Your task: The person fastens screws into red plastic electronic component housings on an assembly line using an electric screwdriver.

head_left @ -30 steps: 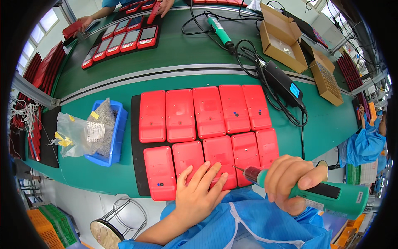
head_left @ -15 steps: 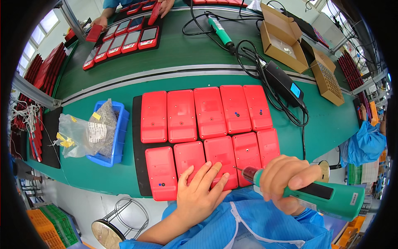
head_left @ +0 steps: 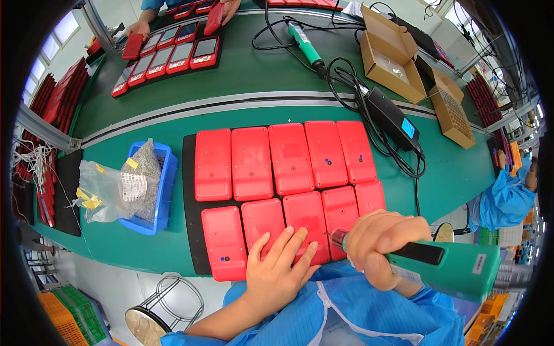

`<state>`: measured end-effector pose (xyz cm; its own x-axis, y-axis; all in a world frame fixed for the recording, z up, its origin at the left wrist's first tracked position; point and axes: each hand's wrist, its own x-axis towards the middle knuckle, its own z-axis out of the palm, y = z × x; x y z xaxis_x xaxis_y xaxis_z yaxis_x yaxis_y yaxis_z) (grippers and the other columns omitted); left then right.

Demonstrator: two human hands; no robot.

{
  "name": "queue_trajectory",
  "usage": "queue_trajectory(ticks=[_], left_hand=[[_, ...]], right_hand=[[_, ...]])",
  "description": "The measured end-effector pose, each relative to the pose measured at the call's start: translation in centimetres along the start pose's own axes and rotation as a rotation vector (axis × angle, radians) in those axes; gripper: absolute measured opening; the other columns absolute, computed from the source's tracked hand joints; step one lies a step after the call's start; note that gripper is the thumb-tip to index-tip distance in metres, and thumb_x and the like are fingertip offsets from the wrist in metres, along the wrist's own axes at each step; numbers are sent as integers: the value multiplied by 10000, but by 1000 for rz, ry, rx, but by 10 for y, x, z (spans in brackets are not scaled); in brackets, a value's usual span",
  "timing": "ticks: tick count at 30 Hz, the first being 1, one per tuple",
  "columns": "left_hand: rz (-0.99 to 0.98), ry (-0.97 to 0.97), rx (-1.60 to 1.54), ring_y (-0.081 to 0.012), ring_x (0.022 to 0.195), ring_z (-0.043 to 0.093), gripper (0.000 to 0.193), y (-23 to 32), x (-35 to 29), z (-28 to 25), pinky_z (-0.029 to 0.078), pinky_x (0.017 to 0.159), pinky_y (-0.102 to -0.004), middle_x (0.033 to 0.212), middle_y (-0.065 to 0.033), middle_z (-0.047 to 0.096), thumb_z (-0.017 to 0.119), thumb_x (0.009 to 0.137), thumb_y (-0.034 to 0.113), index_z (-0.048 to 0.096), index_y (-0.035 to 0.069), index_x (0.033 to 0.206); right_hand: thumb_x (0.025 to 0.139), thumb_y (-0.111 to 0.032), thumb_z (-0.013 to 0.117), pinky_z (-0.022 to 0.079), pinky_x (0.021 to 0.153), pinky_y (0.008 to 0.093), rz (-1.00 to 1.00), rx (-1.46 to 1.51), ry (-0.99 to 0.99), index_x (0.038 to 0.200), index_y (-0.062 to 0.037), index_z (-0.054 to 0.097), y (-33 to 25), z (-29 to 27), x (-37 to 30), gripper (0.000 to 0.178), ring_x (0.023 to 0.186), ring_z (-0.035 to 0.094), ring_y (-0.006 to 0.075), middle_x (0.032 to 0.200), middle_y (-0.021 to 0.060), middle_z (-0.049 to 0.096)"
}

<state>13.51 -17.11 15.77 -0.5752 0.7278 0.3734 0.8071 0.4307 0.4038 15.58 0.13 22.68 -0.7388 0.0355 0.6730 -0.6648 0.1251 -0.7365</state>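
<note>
Red handheld device housings [head_left: 252,164] lie face down in two rows on a black foam mat [head_left: 195,248]. My left hand [head_left: 276,271] rests palm down with fingers spread across the second and third housings of the near row. A green electric screwdriver [head_left: 459,266] is gripped by my right hand [head_left: 378,245], its body slanting down to the right. The bit points left at the right edge of the third near-row housing [head_left: 306,214]; whether it sits in a screw hole I cannot tell. My right hand partly covers the last near-row housing [head_left: 369,196].
A blue bin [head_left: 168,187] with a plastic bag of small metal parts [head_left: 144,170] stands left of the mat. Black cables and a power adapter [head_left: 392,118] lie at right, near cardboard boxes [head_left: 398,72]. Across the bench, another person's hands [head_left: 138,29] hold red devices.
My right hand and the screwdriver have shifted slightly left and down, bringing the bit closer to the third housing's edge. My left hand stays on the housings.
</note>
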Motion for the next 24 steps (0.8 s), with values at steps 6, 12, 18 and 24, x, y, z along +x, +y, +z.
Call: queue_trajectory(ticks=[6, 12, 18, 24], left_hand=[[21, 2, -5, -206, 1075, 511, 359, -2, 1, -3, 333, 916, -430, 1153, -68, 545, 671, 700, 307, 618, 133, 1010], [-5, 14, 18, -218, 1033, 529, 370, 2, -3, -3, 308, 922, -425, 1126, -70, 553, 685, 679, 326, 630, 144, 997], [-54, 28, 27, -248, 1097, 471, 429, 6, -3, -7, 291, 936, -432, 1187, -112, 501, 691, 683, 353, 612, 129, 1042], [-287, 940, 136, -313, 1192, 368, 307, -81, -31, -105, 282, 979, -444, 1271, -175, 405, 565, 832, 169, 535, 3, 1088]], right_hand=[[758, 63, 525, 442, 412, 304, 153, -189, -39, 930, -53, 396, -8, 0, 0, 244, 417, 479, 164, 572, 63, 499], [777, 35, 550, 439, 476, 290, 276, -82, -16, 970, -57, 395, -16, 2, 1, 264, 525, 505, 166, 632, 81, 508], [801, -44, 595, 435, 528, 284, 69, 221, 280, 1065, -76, 386, -38, -6, 4, 338, 564, 525, 151, 617, 53, 506], [840, -170, 583, 397, 485, 281, 28, 107, 376, 1049, -96, 372, -52, -25, -5, 306, 497, 479, 145, 577, 34, 463]])
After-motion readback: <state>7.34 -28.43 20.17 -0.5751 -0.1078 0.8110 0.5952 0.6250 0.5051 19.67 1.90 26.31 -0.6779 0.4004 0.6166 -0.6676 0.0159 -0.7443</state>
